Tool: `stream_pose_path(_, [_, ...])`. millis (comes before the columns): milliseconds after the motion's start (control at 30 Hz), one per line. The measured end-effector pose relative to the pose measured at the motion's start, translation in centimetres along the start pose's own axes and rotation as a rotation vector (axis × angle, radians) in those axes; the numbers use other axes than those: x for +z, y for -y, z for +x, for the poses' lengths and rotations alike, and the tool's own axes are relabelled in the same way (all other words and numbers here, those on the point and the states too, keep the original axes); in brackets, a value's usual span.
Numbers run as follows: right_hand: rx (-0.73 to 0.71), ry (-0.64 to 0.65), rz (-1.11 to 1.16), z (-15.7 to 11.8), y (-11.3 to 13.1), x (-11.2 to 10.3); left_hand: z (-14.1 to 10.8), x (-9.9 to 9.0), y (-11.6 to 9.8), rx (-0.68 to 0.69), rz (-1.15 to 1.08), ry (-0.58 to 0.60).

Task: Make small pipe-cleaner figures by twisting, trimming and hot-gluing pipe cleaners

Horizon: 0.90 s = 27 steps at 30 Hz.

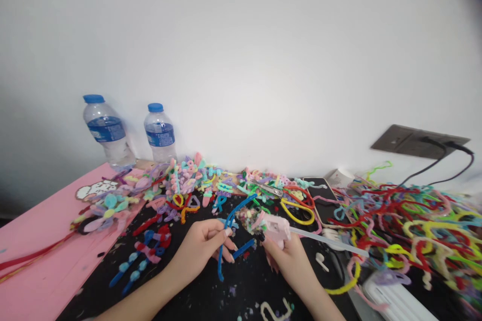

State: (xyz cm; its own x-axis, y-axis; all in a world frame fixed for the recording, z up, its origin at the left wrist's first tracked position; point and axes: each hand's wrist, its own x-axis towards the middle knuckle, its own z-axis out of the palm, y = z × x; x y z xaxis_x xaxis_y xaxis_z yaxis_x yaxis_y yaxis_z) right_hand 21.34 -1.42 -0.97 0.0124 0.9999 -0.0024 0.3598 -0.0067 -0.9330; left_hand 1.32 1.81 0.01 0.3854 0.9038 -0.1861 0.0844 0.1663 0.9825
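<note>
Blue pipe cleaner (228, 238) sits pinched in my left hand (199, 251), low centre of frame; my right hand (288, 261) grips the pink glue gun (276, 228). I'd judge it best to keep the nozzle close, fingers clear.

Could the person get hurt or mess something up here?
Maybe. The right hand holds a pink glue gun whose tip sits close to the left hand pinching a blue pipe cleaner, so fingers might get burned. Glue could also drip onto the black mat.
</note>
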Motion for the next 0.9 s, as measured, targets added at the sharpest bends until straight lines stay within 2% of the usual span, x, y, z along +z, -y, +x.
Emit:
stream_pose_path(167, [0.039,0.07,0.02,-0.16,-0.24,0.06,0.02,0.02,0.02,-0.006,-0.001,-0.002])
stream_pose_path(500, [0.05,0.119,0.029,-0.12,0.07,-0.23,0.19,-0.13,0.51,0.022,0.014,0.005])
stream_pose_path(700, [0.02,0.057,0.0,0.1,-0.04,-0.51,0.03,-0.11,0.3,0.012,0.024,0.0])
stream_pose_path(900, [0.024,0.066,0.016,0.15,-0.33,-0.31,-0.01,0.01,0.07,0.016,0.028,0.004])
